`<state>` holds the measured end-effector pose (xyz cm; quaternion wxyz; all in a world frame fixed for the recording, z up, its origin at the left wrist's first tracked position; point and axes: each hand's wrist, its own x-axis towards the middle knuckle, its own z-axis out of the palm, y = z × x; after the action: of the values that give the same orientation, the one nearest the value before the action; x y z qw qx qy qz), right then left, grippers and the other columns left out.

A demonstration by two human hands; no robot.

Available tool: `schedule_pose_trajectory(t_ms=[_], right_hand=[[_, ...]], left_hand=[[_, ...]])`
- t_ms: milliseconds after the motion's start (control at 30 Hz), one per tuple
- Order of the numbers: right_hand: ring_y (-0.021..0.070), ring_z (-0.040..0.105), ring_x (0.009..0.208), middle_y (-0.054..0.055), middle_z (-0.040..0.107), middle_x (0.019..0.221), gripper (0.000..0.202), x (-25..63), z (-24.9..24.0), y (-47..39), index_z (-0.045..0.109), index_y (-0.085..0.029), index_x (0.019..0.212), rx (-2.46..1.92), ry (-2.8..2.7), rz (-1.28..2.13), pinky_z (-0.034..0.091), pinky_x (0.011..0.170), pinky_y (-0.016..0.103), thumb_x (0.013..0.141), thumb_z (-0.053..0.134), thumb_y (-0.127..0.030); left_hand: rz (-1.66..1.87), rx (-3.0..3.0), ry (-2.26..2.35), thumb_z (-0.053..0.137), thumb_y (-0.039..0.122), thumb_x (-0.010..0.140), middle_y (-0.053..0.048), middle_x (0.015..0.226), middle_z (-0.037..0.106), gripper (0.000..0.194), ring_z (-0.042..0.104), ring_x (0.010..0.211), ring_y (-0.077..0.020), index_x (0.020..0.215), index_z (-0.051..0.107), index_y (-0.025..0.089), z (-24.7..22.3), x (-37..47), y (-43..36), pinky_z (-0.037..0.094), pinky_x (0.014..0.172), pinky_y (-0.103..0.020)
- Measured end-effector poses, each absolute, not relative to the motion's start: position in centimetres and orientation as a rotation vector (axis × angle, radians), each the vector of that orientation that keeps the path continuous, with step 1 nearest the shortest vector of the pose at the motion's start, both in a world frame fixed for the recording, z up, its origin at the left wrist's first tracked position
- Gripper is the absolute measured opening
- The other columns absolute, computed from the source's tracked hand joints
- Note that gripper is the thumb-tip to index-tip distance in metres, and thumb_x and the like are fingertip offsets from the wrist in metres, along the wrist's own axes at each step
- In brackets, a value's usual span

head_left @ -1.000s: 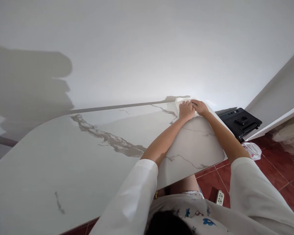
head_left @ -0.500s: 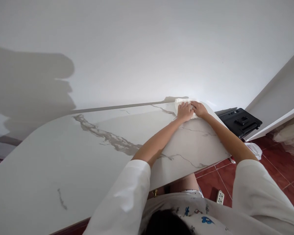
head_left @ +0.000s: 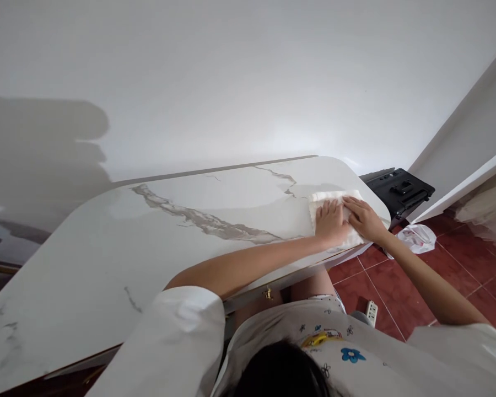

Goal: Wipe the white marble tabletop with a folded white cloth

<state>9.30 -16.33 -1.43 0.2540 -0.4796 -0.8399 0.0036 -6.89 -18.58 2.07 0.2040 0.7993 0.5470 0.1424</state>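
Observation:
A folded white cloth (head_left: 321, 198) lies spread on the white marble-patterned tabletop (head_left: 240, 193), close to its right front edge. My left hand (head_left: 331, 223) rests flat on the cloth's middle, fingers stretched and slightly apart. Beside it, with the fingertips overlapping the cloth's right part, my right hand (head_left: 364, 218) lies flat too. The thumb sides of the two hands are close together. Both palms face down and hide much of the cloth.
A white wall rises behind the tabletop. Right of the table stands a black case (head_left: 400, 190), with a white plastic bag (head_left: 417, 238) on the red tiled floor. A white power strip (head_left: 371, 313) lies nearer me. A gold knob (head_left: 268, 293) sits under the front edge.
Both hands and the cloth have come from the far right corner of the tabletop toward me, to its right front edge. The view has shifted slightly.

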Motion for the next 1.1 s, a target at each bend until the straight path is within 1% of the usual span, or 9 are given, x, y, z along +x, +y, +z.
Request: schedule_pose_trajectory(t_ms=[133, 233, 400, 533, 700, 800, 900, 1000, 1100], right_hand=[[0.0251, 0.045, 0.131, 0.004, 0.053, 0.138, 0.049, 12.6, -1.6, -20.0, 0.054, -0.028, 0.132, -1.308, -2.237, 0.061, 0.037, 0.109, 0.051, 0.085, 0.042, -0.022], [0.0241, 0.048, 0.129, 0.002, 0.055, 0.136, 0.049, 15.1, -1.5, -20.0, 0.058, -0.030, 0.128, -1.333, -2.183, 0.070, 0.039, 0.109, 0.048, 0.082, 0.044, -0.021], [0.0241, 0.054, 0.123, 0.005, 0.061, 0.129, 0.047, 18.1, -1.3, -15.9, 0.066, -0.023, 0.118, -1.404, -2.089, 0.120, 0.041, 0.107, 0.043, 0.076, 0.045, -0.019], [0.0239, 0.056, 0.121, 0.003, 0.061, 0.129, 0.047, 18.7, -1.0, -10.8, 0.069, -0.023, 0.114, -1.467, -2.063, 0.157, 0.041, 0.107, 0.040, 0.075, 0.045, -0.018], [0.0237, 0.051, 0.126, 0.002, 0.057, 0.134, 0.047, 17.2, -0.2, -4.0, 0.066, -0.023, 0.120, -1.539, -2.162, 0.134, 0.037, 0.109, 0.038, 0.079, 0.043, -0.016], [0.0242, 0.051, 0.125, 0.000, 0.054, 0.137, 0.049, 15.4, 0.4, -0.1, 0.064, -0.024, 0.123, -1.639, -2.199, 0.096, 0.038, 0.108, 0.037, 0.081, 0.043, -0.013], [0.0232, 0.051, 0.125, 0.001, 0.051, 0.140, 0.046, 12.9, 1.0, 3.4, 0.062, -0.022, 0.126, -1.738, -2.226, 0.034, 0.037, 0.108, 0.036, 0.085, 0.043, -0.013], [0.0219, 0.050, 0.126, 0.004, 0.050, 0.141, 0.042, 9.9, 1.2, 6.0, 0.060, -0.019, 0.127, -1.778, -2.262, -0.025, 0.036, 0.107, 0.034, 0.089, 0.041, -0.015], [0.0210, 0.049, 0.126, 0.006, 0.051, 0.141, 0.040, 6.9, 1.3, 7.5, 0.060, -0.017, 0.126, -1.768, -2.302, -0.067, 0.037, 0.106, 0.033, 0.091, 0.040, -0.014]], left_hand=[[0.346, 2.153, 1.435, 0.040, 0.027, 0.088, -0.006, 0.157, 0.020, 0.061, 0.009, 0.146, -0.0245, 0.146, 0.028, 0.014, 2.3, -4.3, -21.4, 0.013, 0.120, -0.043], [0.355, 2.152, 1.392, 0.039, 0.027, 0.087, -0.007, 0.158, 0.017, 0.062, 0.006, 0.146, -0.0256, 0.146, 0.026, 0.011, 2.2, -1.9, -21.0, 0.012, 0.120, -0.045], [0.420, 2.108, 1.390, 0.035, 0.028, 0.088, -0.008, 0.157, 0.021, 0.059, 0.009, 0.146, -0.0253, 0.144, 0.030, 0.011, 2.4, 1.5, -17.6, 0.011, 0.120, -0.043], [0.525, 2.049, 1.439, 0.035, 0.030, 0.088, -0.005, 0.155, 0.027, 0.054, 0.013, 0.145, -0.0238, 0.141, 0.036, 0.017, 2.2, 2.8, -13.3, 0.012, 0.119, -0.043], [0.773, 2.042, 1.524, 0.038, 0.030, 0.087, -0.006, 0.142, 0.046, 0.042, 0.030, 0.137, -0.0223, 0.125, 0.052, 0.018, 1.4, 2.5, -6.5, 0.019, 0.115, -0.038], [0.835, 2.070, 1.534, 0.039, 0.029, 0.087, -0.007, 0.135, 0.052, 0.036, 0.036, 0.131, -0.0224, 0.117, 0.057, 0.018, 1.1, 1.4, -2.1, 0.023, 0.111, -0.037], [0.831, 2.136, 1.508, 0.039, 0.030, 0.089, -0.007, 0.134, 0.054, 0.035, 0.038, 0.130, -0.0223, 0.115, 0.059, 0.019, 0.9, -0.5, 1.8, 0.023, 0.111, -0.037], [0.805, 2.194, 1.519, 0.040, 0.029, 0.089, -0.006, 0.138, 0.051, 0.038, 0.036, 0.132, -0.0219, 0.121, 0.057, 0.019, 0.6, -3.1, 4.7, 0.023, 0.111, -0.037], [0.770, 2.212, 1.561, 0.039, 0.029, 0.090, -0.005, 0.143, 0.046, 0.040, 0.032, 0.136, -0.0221, 0.126, 0.054, 0.020, 0.4, -6.0, 6.2, 0.021, 0.113, -0.037]])
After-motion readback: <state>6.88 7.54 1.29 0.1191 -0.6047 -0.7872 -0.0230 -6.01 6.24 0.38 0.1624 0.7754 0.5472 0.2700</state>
